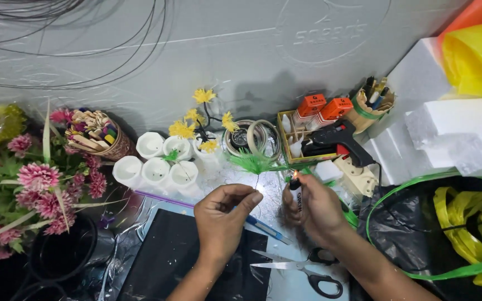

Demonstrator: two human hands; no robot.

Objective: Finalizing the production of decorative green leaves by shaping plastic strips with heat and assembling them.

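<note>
Together, our 2 hands work a green tuft on a thin wire and a lit lighter.
Our left hand [225, 214] pinches the wire, stem upright, tuft [255, 163] fanning upward; our right hand [313, 207] grips the lighter [296, 192] upright, flame beside the stem. Scissors [302, 268] lie below, white cups [157, 159] and glue gun [338, 139] behind.

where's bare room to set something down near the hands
The black sheet, left of the left hand, is the largest bare patch. A smaller one lies between the white cups and that hand. It is crowded around the right hand and its lit lighter: scissors below, glue gun above.
</note>
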